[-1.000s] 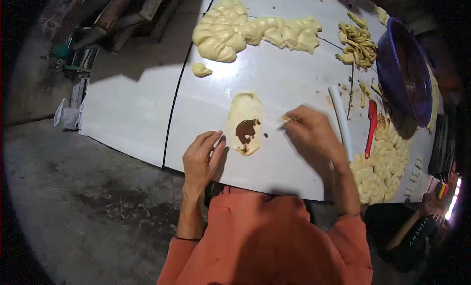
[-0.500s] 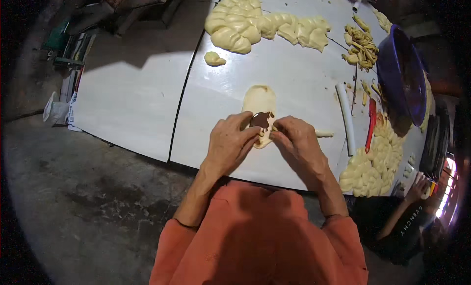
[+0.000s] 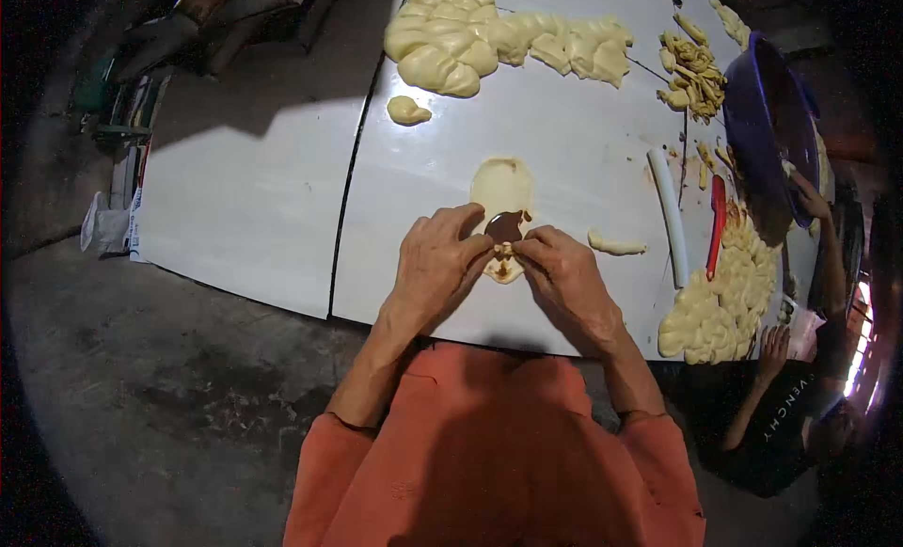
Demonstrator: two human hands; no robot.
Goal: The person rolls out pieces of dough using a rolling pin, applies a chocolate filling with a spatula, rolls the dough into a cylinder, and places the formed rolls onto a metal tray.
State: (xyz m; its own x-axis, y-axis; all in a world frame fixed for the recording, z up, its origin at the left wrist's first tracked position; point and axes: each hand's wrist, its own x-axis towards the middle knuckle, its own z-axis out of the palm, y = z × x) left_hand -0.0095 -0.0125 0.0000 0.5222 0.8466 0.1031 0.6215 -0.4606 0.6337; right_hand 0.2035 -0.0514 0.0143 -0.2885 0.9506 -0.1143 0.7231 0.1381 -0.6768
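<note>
A flattened oval of dough [image 3: 501, 183] lies on the white tabletop in front of me. Dark brown filling, glossy like chocolate, is spread on its middle [image 3: 503, 226]. My left hand [image 3: 435, 257] and my right hand [image 3: 570, 269] meet just below the filling, fingers closed in a pinch. Between the fingertips is a small pale lumpy strip [image 3: 506, 250], lying across the dough; whether it is a separate piece or a folded part cannot be told. Brown smears show on the dough's near end. To the right of my right hand rests a thin pale stick-shaped piece [image 3: 617, 245].
Portioned dough masses lie at the back [image 3: 442, 39] and right [image 3: 720, 312]; a small dough ball [image 3: 408, 110] sits nearer. A white rod [image 3: 669, 218], a red flat-handled tool [image 3: 717, 227], yellowish pieces [image 3: 694, 72] and a purple basin [image 3: 752, 105] line the right. Another person's hand [image 3: 809, 197] touches the basin.
My fingertips have come together over the lower dough, with the pale strip now spanning them. At the right, the other person's arm has reached up to the basin.
</note>
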